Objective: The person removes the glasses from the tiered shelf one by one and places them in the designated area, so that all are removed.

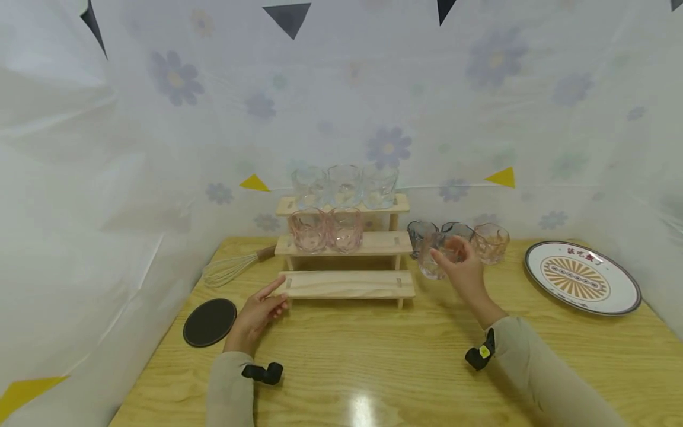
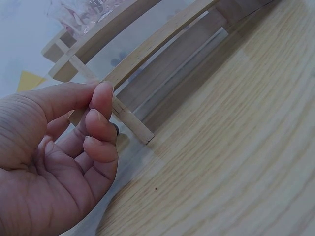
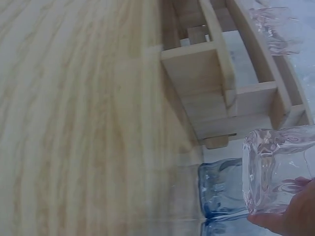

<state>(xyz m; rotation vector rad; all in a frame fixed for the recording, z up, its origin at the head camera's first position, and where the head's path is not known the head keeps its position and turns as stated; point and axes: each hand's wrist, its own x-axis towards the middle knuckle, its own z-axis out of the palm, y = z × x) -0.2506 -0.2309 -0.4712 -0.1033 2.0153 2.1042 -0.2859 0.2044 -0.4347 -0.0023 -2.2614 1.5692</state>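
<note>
My right hand [image 1: 469, 276] grips a faintly pink clear glass [image 1: 430, 261] right of the wooden rack. In the right wrist view, the glass [image 3: 266, 169] lies sideways across the picture, its thick base toward the rack, fingertips on its side. My left hand [image 1: 255, 314] pinches the left end of the three-step wooden rack [image 1: 347, 286] at its lowest board. The left wrist view has thumb and fingertips at that board end [image 2: 120, 78]. Two pink glasses [image 1: 344, 231] stand on the middle step. Several clear glasses [image 1: 344, 187] line the top step.
Two blue-grey glasses [image 1: 421, 231] stand behind the held glass, partly covered by it and the hand. Beside them is another pinkish glass [image 1: 493, 244]. A patterned plate [image 1: 621, 290] lies far right. A whisk [image 1: 232, 268] and a black round coaster [image 1: 210, 322] lie left of the rack.
</note>
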